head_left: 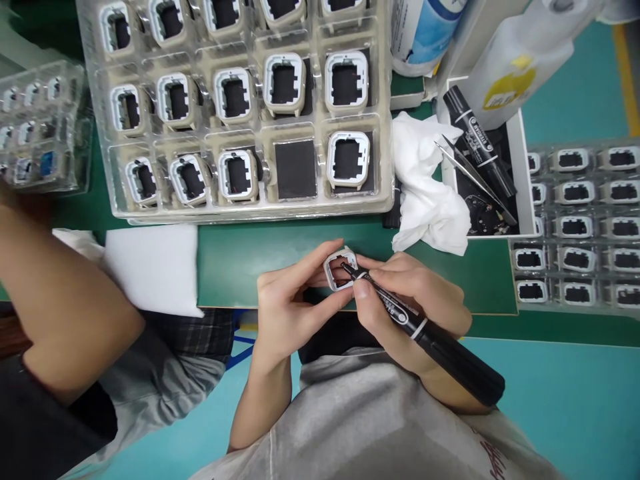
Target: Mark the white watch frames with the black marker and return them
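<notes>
- Green bench mat (250,260) covers the worktop, w/ its front edge running left to right.
- Teal floor (575,407) below the bench; yellow floor line (626,73) top right.
- Light even, overhead, no hard shadows.

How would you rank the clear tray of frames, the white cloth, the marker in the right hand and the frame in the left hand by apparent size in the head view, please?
1. clear tray
2. white cloth
3. marker, nearer the camera, so unsure against the cloth
4. frame, pinched by the left hand; right hand grips the marker
</notes>
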`<state>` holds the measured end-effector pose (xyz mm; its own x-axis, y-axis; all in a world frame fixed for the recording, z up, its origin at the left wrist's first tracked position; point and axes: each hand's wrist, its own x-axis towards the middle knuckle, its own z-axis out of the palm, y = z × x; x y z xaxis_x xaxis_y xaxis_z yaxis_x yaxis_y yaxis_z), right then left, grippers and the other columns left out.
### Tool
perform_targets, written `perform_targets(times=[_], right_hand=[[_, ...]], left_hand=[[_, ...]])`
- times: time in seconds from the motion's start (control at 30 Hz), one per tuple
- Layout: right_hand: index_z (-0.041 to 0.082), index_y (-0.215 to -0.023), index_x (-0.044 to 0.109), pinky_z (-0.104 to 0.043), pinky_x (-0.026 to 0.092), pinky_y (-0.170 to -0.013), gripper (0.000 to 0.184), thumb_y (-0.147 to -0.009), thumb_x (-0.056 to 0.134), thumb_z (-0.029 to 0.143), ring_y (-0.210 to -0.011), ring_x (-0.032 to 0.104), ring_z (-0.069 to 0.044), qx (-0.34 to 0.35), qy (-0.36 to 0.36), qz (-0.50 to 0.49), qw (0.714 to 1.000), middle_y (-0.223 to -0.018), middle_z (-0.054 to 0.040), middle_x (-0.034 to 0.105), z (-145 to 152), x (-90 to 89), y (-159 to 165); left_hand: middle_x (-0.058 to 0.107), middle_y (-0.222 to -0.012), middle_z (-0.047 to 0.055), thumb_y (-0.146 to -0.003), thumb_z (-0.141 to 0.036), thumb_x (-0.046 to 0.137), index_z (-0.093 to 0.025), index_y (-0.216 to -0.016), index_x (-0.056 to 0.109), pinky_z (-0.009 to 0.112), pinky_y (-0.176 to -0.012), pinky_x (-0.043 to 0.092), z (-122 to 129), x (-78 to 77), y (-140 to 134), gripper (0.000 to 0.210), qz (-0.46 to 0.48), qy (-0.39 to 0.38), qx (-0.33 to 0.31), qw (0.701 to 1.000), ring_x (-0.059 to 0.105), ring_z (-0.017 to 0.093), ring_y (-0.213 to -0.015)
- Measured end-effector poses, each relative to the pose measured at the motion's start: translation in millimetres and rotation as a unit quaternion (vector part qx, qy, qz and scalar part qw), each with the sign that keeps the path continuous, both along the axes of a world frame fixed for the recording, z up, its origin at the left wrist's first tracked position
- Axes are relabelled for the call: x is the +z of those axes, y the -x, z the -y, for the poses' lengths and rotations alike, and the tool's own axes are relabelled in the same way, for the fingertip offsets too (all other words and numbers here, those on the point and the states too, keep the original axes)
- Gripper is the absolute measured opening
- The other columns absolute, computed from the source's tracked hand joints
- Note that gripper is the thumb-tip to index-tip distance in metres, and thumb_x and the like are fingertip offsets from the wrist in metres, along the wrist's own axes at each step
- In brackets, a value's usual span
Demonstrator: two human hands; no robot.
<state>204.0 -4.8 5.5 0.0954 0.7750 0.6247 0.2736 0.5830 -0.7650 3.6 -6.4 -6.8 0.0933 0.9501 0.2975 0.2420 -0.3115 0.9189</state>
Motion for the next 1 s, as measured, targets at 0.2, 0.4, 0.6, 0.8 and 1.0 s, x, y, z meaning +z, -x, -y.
perform_targets(times=[0.2,0.4,0.6,0.8,1.0], right_hand=[[0.028,-0.115,0.083,-0.034,0.084,-0.085,0.027,-0.107,0.091,0.003,-0.093,0.100,-0.025,-0.005,0.016,0.016,1.000,-0.099,-0.0013,0.095,2.1,-0.8,-1.1],[0.027,-0.114,0.081,-0.034,0.084,-0.091,0.025,-0.109,0.091,0.005,-0.096,0.099,-0.024,-0.001,0.028,0.018,0.999,-0.101,-0.0019,0.094,4.0,-1.9,-1.6],[0.027,-0.112,0.080,-0.032,0.083,-0.090,0.023,-0.110,0.091,0.007,-0.097,0.099,-0.023,-0.014,0.026,0.027,0.999,-0.100,-0.0015,0.093,3.7,-2.0,-1.1],[0.028,-0.114,0.078,-0.032,0.083,-0.086,0.026,-0.108,0.089,0.005,-0.094,0.099,-0.024,-0.018,0.016,0.035,0.999,-0.097,-0.0020,0.093,4.6,1.4,-0.7],[0.027,-0.113,0.080,-0.032,0.083,-0.088,0.025,-0.107,0.090,0.004,-0.093,0.099,-0.024,-0.021,0.021,0.030,0.999,-0.098,-0.0027,0.094,3.0,2.1,-0.7]], left_hand=[[0.103,-0.122,0.004,-0.104,-0.034,0.114,-0.030,-0.160,0.096,0.030,-0.096,0.087,2.2,-0.7,-0.9,0.059,-0.046,-0.015,0.018,0.999,0.103,0.027,-0.099],[0.103,-0.128,0.002,-0.106,-0.026,0.111,-0.034,-0.164,0.094,0.030,-0.100,0.086,3.8,-1.7,-2.1,0.061,-0.060,-0.033,0.015,0.998,0.103,0.026,-0.102],[0.102,-0.134,0.000,-0.107,-0.021,0.109,-0.035,-0.167,0.092,0.025,-0.103,0.084,4.3,-1.9,-3.1,0.064,-0.071,-0.051,0.015,0.996,0.103,0.022,-0.104],[0.102,-0.133,0.000,-0.107,-0.022,0.110,-0.035,-0.166,0.093,0.024,-0.103,0.083,4.8,-0.8,-3.5,0.063,-0.075,-0.048,0.019,0.996,0.102,0.021,-0.103],[0.102,-0.132,0.003,-0.110,-0.028,0.107,-0.032,-0.163,0.095,0.029,-0.101,0.085,3.5,1.1,-3.2,0.055,-0.082,-0.047,0.017,0.995,0.102,0.023,-0.100]])
